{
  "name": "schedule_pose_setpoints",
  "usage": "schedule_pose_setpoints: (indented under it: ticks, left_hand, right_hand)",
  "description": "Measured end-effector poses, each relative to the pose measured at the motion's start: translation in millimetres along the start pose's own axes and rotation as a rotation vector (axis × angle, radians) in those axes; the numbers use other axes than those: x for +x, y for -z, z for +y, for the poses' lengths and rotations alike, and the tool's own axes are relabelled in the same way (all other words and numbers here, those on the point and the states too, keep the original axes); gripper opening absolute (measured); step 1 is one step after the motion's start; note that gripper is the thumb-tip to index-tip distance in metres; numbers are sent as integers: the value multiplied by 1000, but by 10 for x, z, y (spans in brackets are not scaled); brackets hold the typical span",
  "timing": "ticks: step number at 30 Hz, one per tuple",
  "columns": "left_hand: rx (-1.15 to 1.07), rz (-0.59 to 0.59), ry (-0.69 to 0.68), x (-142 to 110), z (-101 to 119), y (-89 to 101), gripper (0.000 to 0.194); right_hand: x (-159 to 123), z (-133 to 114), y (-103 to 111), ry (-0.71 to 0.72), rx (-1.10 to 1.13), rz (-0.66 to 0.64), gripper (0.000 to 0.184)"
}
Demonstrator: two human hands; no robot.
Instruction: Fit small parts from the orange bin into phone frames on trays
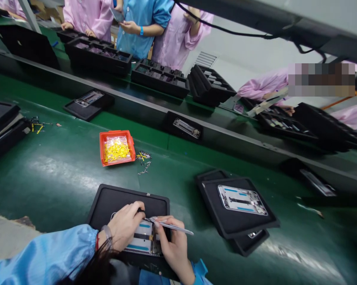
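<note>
My left hand (123,225) curls over a phone frame (142,237) with blue strips, its fingertips meeting the tip of a slim metal tool, probably tweezers (172,225). My right hand (174,247) pinches that tool above the frame's right side. The frame lies in a black rubber-lined tray (127,202) on a green assembly belt (62,178). My hands hide much of the frame, and whatever lies under the tool's tip is hidden.
To the right, a second phone frame (242,200) lies on stacked black trays (240,233). An orange bin of yellow-tagged parts (117,147) stands ahead, with loose small parts (143,162) beside it. Beyond a raised rail (166,114), co-workers in pink and blue smocks (142,27) stand behind black compartment trays (159,79).
</note>
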State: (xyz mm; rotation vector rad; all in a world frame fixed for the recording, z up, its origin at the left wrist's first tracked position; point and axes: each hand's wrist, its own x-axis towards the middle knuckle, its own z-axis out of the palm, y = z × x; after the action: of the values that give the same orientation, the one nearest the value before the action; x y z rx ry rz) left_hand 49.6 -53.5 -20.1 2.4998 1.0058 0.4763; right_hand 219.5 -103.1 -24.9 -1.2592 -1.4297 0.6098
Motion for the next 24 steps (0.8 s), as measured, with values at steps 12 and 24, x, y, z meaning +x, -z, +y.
schedule_pose_setpoints:
  ticks: [12,24]
  left_hand:
    - [-2,-65,18,1,2,6,31]
    - [9,-29,-3,12,13,44,30]
  right_hand:
    - [-20,23,-5,7,-70,27,8]
    - [123,-114,24,93,-40,-134,16]
